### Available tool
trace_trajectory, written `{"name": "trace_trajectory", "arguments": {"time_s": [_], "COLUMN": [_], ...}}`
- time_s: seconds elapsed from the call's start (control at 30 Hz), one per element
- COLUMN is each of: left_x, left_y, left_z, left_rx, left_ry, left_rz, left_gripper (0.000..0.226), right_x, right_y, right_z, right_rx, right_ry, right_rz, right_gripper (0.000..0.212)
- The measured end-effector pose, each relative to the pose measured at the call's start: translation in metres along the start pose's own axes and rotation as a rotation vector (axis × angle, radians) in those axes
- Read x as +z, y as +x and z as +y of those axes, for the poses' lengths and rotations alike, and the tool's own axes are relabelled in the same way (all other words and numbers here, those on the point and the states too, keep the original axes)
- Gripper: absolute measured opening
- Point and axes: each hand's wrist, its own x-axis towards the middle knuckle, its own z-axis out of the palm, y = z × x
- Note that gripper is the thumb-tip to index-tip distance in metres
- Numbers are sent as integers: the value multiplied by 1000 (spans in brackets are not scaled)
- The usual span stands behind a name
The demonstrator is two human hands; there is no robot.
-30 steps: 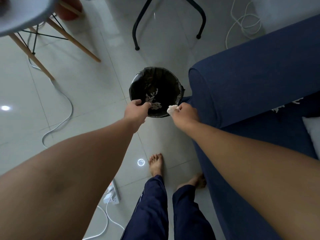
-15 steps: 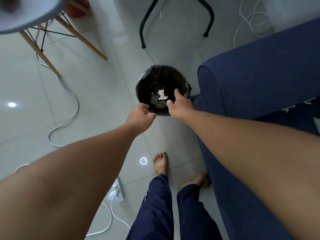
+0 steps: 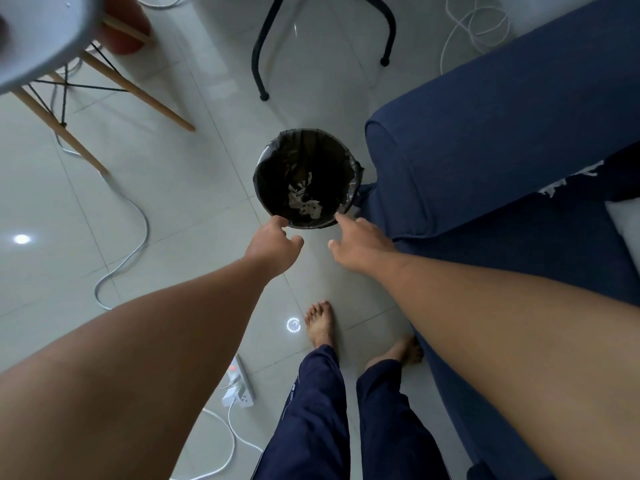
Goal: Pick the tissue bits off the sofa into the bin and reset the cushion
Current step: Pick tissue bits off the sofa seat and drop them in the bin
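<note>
A round bin (image 3: 266, 161) lined with a black bag stands on the floor beside the arm of the blue sofa (image 3: 485, 140). White tissue bits (image 3: 304, 199) lie at the bottom of the bin. My left hand (image 3: 273, 245) hovers just in front of the bin's near rim, fingers loosely curled and holding nothing. My right hand (image 3: 360, 245) is beside it with relaxed fingers, a fingertip at the rim, also empty. More white tissue bits (image 3: 568, 181) lie on the sofa seat at the right. A white cushion (image 3: 627, 223) shows at the right edge.
A wooden-legged chair (image 3: 104, 81) stands at the left and a black metal frame (image 3: 263, 57) behind the bin. White cables (image 3: 135, 230) and a power strip (image 3: 239, 379) lie on the tiled floor. My bare feet (image 3: 320, 323) stand near the sofa front.
My right hand held a tissue bit at the bin's rim, let it fall inside, and has drawn back empty. My left hand has let go of the rim and pulled back slightly.
</note>
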Motion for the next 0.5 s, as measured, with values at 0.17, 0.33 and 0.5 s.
{"name": "trace_trajectory", "arguments": {"time_s": [0.17, 0.33, 0.5], "left_x": [13, 36, 70], "left_y": [-11, -26, -43], "left_z": [13, 30, 52], "left_rx": [42, 69, 108], "left_ry": [77, 133, 189], "left_rz": [-29, -72, -103], "left_gripper": [54, 54, 53], "right_x": [3, 8, 6], "right_y": [-15, -36, -63], "right_z": [25, 63, 113], "right_rx": [20, 68, 96], "right_ry": [56, 59, 52], "right_rz": [-8, -23, -42], "right_gripper": [54, 52, 51]}}
